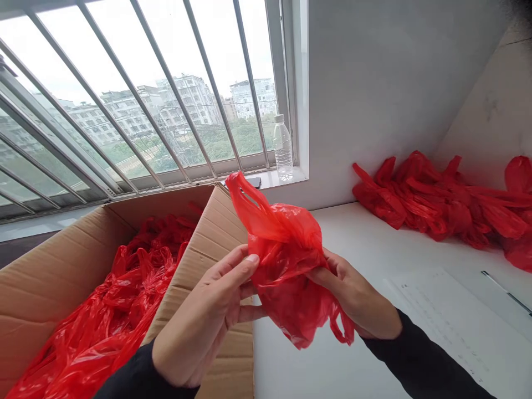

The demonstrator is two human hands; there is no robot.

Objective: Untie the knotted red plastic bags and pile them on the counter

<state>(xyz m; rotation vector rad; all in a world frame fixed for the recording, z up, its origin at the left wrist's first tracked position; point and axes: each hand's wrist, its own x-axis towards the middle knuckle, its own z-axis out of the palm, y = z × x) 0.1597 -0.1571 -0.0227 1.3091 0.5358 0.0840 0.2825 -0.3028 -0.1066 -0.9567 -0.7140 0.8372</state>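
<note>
I hold a crumpled red plastic bag (286, 260) in front of me with both hands. My left hand (208, 321) pinches its left side, thumb and fingers closed on the plastic. My right hand (357, 299) grips the right side, fingers tucked into the folds. One handle loop of the bag sticks up to the left, another hangs below. An open cardboard box (216, 244) stands just left of my hands, filled with many more red bags (120, 310).
A pile of red bags (440, 205) lies at the back right of the white table (374, 249), against the wall. A sheet of paper (457, 321) lies on the right. A clear water bottle (283, 147) and a dark phone (252, 182) rest on the sill of the barred window.
</note>
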